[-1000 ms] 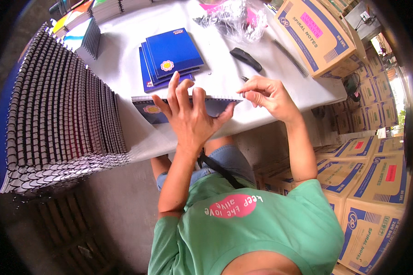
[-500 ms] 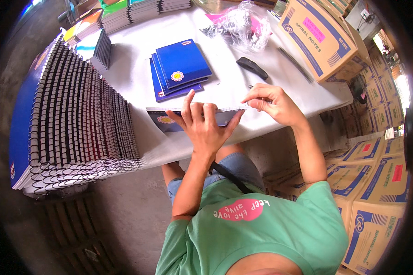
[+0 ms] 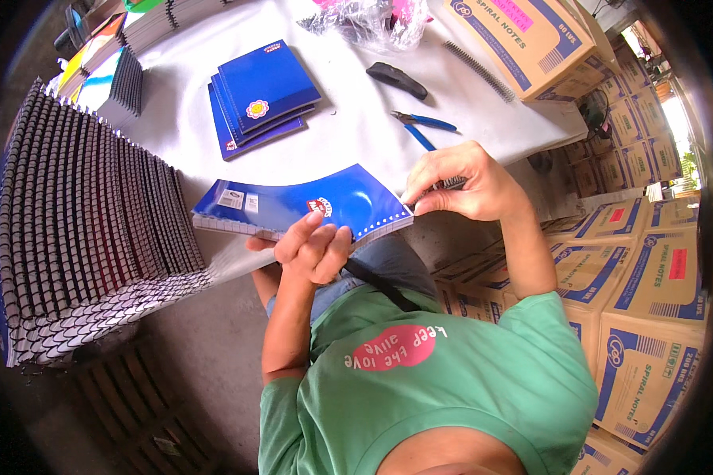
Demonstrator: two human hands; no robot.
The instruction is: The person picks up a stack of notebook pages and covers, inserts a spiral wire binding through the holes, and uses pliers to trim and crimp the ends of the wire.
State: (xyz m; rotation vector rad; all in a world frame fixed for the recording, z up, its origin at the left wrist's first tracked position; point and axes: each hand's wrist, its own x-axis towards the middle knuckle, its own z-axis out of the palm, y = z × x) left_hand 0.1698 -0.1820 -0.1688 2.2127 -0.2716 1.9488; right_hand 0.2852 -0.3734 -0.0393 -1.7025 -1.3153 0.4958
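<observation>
My left hand (image 3: 315, 252) is closed on the near edge of an unbound blue notebook (image 3: 289, 202), which is tilted and slightly bowed. Punched holes run along its edge toward the right corner. At that corner my right hand (image 3: 469, 176) is closed in a pinch around a short dark spiral coil (image 3: 453, 183), partly hidden by the fingers. Blue-handled cutting pliers (image 3: 429, 123) lie on the table just beyond my right hand. Farther off to the left rests a small stack of blue notebooks (image 3: 263, 83).
Tall piles of coil-bound notebooks (image 3: 95, 214) stand at the left. On the white table (image 3: 348, 142) are a black curved object (image 3: 396, 80), a loose spiral coil (image 3: 478, 70), crumpled clear plastic (image 3: 372, 28) and a carton (image 3: 523, 47). Stacked cartons (image 3: 650, 348) fill the right side.
The notebook has turned so its blue cover faces up, with my left hand now at its near edge. The pliers beyond my right hand have come into clear sight. The whole view has shifted.
</observation>
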